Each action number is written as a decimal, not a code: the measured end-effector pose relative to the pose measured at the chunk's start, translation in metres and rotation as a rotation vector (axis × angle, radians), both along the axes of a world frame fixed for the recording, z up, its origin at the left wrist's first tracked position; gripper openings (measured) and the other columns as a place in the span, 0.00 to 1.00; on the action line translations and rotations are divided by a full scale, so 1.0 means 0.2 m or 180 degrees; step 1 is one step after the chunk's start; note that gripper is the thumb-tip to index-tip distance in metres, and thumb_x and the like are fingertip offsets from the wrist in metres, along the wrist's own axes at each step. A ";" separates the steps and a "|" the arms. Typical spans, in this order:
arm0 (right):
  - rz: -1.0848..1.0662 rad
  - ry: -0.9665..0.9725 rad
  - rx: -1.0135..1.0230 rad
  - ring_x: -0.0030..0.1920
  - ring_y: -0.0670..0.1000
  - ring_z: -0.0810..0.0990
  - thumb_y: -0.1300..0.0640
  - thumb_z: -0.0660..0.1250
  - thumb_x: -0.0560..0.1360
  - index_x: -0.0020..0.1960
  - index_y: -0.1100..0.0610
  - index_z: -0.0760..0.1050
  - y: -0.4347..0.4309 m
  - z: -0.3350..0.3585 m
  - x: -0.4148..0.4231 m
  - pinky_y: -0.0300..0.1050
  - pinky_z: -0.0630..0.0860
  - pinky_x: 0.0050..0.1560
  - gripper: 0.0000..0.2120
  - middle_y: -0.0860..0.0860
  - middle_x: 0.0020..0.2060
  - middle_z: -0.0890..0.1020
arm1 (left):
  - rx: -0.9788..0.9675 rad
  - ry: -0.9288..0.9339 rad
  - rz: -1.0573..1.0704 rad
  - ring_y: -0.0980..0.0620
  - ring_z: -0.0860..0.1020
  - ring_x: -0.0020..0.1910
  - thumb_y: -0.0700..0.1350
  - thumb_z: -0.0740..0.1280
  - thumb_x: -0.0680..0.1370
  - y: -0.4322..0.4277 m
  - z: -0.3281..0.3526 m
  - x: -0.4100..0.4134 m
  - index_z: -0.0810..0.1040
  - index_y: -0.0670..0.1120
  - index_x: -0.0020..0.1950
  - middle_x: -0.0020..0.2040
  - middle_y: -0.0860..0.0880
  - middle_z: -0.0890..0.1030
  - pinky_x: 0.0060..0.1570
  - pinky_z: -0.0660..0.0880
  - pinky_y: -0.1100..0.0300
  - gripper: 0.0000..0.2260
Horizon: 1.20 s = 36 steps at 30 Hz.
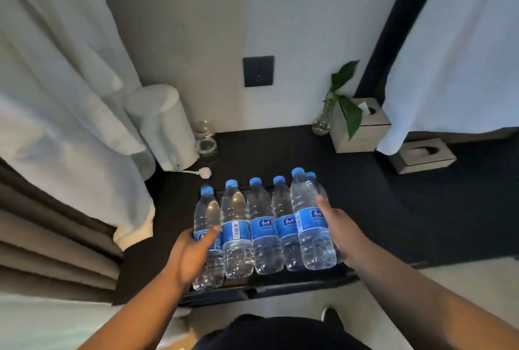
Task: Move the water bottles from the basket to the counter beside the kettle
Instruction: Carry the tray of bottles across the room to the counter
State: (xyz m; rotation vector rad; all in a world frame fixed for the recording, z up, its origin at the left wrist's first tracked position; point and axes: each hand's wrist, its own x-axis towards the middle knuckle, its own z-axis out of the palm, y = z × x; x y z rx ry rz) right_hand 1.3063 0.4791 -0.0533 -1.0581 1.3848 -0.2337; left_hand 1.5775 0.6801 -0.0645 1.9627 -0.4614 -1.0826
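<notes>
While reaching forward, left hand (pixel 193 254) curls round leftmost bottle (pixel 206 215), thumb across front; right hand (pixel 341 231) clasps front right bottle (pixel 311 226), fingers hidden behind.

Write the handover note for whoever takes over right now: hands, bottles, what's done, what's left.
Left hand: grips the leftmost bottle at its label.
Right hand: holds the near right bottle, thumb along its side; fingers hidden behind it.
Bottles: six in view, in a row on the dark counter, right of the white kettle. Basket not in view.
Done: the row looks placed.
Left: release both end bottles, then check the basket for more.
</notes>
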 end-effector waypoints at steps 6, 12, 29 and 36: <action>-0.0188 0.0270 -0.0023 0.57 0.61 0.87 0.26 0.66 0.76 0.74 0.58 0.70 -0.03 -0.08 -0.12 0.62 0.82 0.64 0.42 0.59 0.60 0.84 | 0.0192 -0.0208 -0.0203 0.59 0.74 0.23 0.54 0.71 0.81 -0.12 -0.11 -0.09 0.82 0.45 0.36 0.24 0.54 0.77 0.32 0.70 0.58 0.18; 0.0067 0.0394 0.0015 0.53 0.58 0.88 0.23 0.66 0.71 0.74 0.54 0.68 -0.13 -0.14 -0.11 0.62 0.84 0.60 0.45 0.56 0.57 0.84 | 0.0529 -0.0419 -0.0012 0.52 0.84 0.33 0.54 0.73 0.79 -0.22 -0.20 -0.11 0.85 0.44 0.40 0.33 0.48 0.86 0.38 0.79 0.58 0.15; 0.0237 -0.0049 0.0343 0.57 0.59 0.88 0.29 0.74 0.69 0.72 0.52 0.70 -0.32 -0.25 -0.16 0.64 0.82 0.64 0.41 0.56 0.60 0.86 | 0.0640 -0.0766 0.0400 0.50 0.85 0.38 0.59 0.71 0.79 -0.29 -0.21 -0.23 0.82 0.51 0.47 0.40 0.50 0.86 0.40 0.84 0.49 0.11; 0.0366 -0.0112 0.0313 0.56 0.55 0.89 0.26 0.72 0.64 0.64 0.43 0.71 -0.29 -0.26 -0.20 0.63 0.82 0.65 0.35 0.53 0.60 0.86 | 0.0678 -0.0908 0.0362 0.53 0.84 0.35 0.55 0.72 0.79 -0.29 -0.20 -0.24 0.82 0.51 0.45 0.38 0.50 0.86 0.35 0.80 0.56 0.09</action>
